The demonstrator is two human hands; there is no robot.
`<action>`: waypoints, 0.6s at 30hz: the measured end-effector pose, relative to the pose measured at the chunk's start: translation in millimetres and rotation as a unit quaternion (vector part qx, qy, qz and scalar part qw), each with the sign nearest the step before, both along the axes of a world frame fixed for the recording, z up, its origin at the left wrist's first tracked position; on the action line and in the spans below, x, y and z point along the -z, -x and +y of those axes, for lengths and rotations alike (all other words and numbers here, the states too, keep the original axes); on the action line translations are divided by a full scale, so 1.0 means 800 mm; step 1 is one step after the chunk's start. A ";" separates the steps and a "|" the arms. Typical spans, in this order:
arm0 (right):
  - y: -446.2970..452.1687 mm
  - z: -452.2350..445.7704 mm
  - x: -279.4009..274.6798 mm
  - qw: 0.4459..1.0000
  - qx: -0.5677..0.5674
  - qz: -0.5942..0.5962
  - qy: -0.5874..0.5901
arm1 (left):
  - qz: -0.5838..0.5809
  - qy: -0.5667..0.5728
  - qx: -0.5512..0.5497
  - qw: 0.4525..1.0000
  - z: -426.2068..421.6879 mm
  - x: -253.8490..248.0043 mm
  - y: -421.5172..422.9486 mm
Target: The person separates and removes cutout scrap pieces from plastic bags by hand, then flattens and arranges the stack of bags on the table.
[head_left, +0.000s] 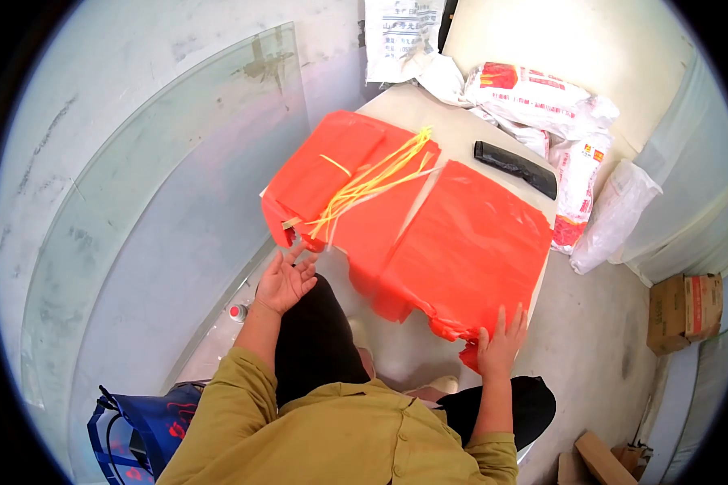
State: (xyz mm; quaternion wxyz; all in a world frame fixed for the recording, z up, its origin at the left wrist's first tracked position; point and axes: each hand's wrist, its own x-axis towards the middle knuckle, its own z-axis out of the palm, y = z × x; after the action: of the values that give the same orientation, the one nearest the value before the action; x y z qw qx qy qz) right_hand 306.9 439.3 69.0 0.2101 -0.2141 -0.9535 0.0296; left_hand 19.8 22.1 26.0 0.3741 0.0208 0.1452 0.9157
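The pale table (459,133) runs from the upper middle of the frame to the lower right. On it, right of the middle, lies a wide pile of red plastic bags (473,238). A folded red bundle (323,158) lies at the upper left, with thin yellow strips (368,182) loose beside and across the red plastic. The black roll (516,169) is near the table's far right side.

The crumpled bottoms of the red plastic hang over the near edge. Their weight, or a bump from a knee, could pull the slippery layers down. A snagged strip could drag others out of line.

The right hand (501,343) has its fingers spread, touching the pile's lower right corner, not clenched. The left hand (285,283) is open, palm up, just below the bundle's ragged near corner; I cannot tell if its fingertips touch.
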 end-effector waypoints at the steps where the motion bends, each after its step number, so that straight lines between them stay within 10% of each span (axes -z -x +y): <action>1: 0.006 0.002 0.008 1.000 -0.009 -0.028 0.003 | 0.001 0.001 0.000 1.000 0.000 -0.001 0.000; 18: 0.019 -0.002 0.045 0.994 0.013 -0.109 0.008 | 0.032 -0.014 0.018 0.999 -0.005 0.012 0.011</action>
State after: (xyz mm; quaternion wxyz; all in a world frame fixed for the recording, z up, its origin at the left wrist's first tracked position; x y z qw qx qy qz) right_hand 291.9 437.6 32.9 0.1037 -0.2299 -0.9676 0.0108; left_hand 11.1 18.1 16.3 0.3849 0.0575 0.1441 0.9098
